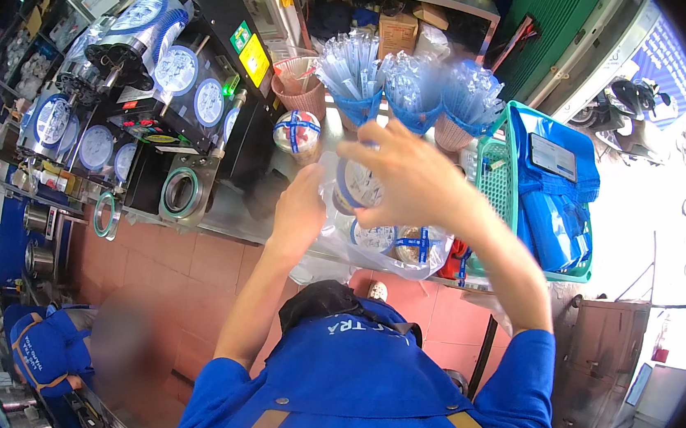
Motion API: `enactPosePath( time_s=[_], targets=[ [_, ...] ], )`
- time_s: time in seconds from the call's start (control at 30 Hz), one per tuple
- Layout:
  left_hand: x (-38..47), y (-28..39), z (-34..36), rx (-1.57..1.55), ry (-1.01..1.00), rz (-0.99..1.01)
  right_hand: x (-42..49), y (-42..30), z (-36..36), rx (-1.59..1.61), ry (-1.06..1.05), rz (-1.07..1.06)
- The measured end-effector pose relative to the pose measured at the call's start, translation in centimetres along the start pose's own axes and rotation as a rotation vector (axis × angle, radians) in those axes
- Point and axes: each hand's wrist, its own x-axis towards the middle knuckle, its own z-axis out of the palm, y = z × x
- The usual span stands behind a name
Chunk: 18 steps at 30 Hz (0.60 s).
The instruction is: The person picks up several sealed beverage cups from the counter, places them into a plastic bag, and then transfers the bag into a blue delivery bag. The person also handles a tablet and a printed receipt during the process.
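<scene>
My right hand (408,177) grips a sealed drink cup (361,185) with a printed film lid, held above an open clear plastic bag. My left hand (303,204) is closed on the left edge of the plastic bag (332,231). Inside the bag's near part stand another cup with a printed film lid (373,237) and a cup bound with blue printed tape (413,245). Beyond my left hand stands a further cup with crossed blue tape (296,130), its contents red and white.
Baskets of wrapped straws (349,69) line the counter's far side. A green plastic basket (510,187) at right holds blue bags and a phone (553,157). A cup-sealing machine (184,130) stands at left. A co-worker in blue (51,350) is at lower left.
</scene>
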Motion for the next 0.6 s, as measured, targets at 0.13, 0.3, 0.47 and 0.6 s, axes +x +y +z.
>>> enactPosePath(
  time_s=[0.13,0.3,0.47,0.6],
  targets=[
    [0.2,0.0,-0.9,-0.101,0.041,0.058,-0.4,1.1,8.3,0.057,-0.043,0.095],
    [0.8,0.0,-1.6,-0.180,0.019,0.104,0.5,4.1,19.7,0.084,-0.034,0.060],
    [1.2,-0.7,-1.6,-0.197,-0.051,0.043,0.9,6.2,23.1,0.130,0.101,0.061],
    [0.5,-0.9,-1.4,-0.173,-0.018,0.079,-1.6,5.3,16.6,0.139,-0.157,0.166]
  ],
)
